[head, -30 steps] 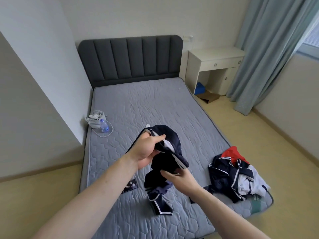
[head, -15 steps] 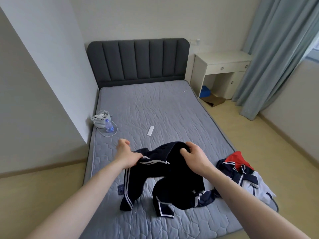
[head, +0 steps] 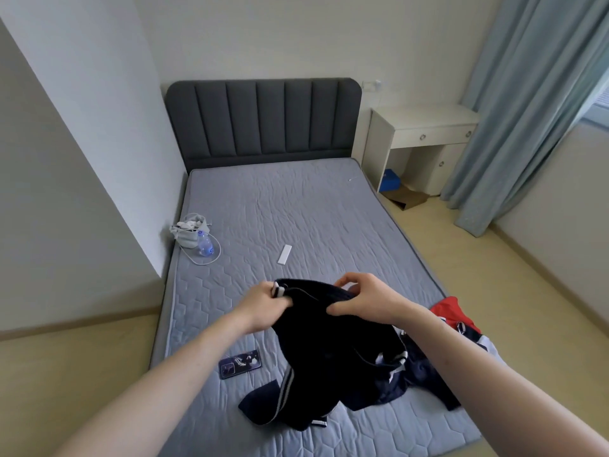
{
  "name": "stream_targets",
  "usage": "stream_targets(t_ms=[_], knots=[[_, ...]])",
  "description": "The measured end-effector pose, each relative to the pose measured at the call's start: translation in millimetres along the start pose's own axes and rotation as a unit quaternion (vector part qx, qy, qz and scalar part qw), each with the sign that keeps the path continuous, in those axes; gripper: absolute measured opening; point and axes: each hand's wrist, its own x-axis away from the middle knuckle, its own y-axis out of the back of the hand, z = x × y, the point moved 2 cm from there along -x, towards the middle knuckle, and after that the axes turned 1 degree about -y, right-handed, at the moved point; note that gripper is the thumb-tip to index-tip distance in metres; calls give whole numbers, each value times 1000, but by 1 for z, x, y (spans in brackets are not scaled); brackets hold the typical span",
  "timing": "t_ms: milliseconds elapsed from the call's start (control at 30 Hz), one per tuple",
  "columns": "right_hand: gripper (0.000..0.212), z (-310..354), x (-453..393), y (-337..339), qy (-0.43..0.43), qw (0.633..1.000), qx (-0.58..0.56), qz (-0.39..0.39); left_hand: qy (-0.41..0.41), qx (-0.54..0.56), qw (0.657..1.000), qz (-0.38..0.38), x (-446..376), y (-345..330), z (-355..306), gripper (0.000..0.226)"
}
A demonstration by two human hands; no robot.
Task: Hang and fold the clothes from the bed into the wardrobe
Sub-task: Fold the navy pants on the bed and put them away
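A dark navy garment [head: 329, 351] with white stripes hangs over the near end of the grey mattress [head: 296, 212], its lower part trailing on the bed. My left hand [head: 263, 303] grips its upper edge at the left. My right hand [head: 359, 296] pinches the same edge at the right, a hand's width away. A heap of other clothes [head: 458, 328], red, navy and white, lies at the bed's near right corner, partly hidden behind my right forearm. No wardrobe is in view.
A phone [head: 240, 363] lies on the mattress by my left forearm. A white remote [head: 284, 254] sits mid-bed. A small bag with a water bottle [head: 194, 234] rests at the left edge. A white desk [head: 425, 140] and curtain [head: 514, 103] stand to the right.
Both hands lifted the garment higher and drew closer together along its upper edge. The view stepped back and the phone came into sight.
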Motion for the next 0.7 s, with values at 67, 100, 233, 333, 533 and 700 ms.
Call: stream_targets(t_ms=[67,100,233,333,533,700], knots=[[65,-14,0,1,-5,999,38,24,7,47,999,9,-5,10,-5,44],[67,-20,0,-1,-2,998,60,31,9,54,998,14,-5,14,-10,35],[35,-35,-1,-20,20,988,153,-2,-12,70,997,27,-10,13,-30,23],[17,-58,-10,-28,-6,987,157,-41,-10,71,997,6,-13,12,-30,28],[4,-119,-19,-25,-42,978,193,-64,49,-26,998,-8,-21,6,15,52],[6,-142,-34,-17,-56,966,247,-40,117,-127,983,58,-27,-19,64,51]])
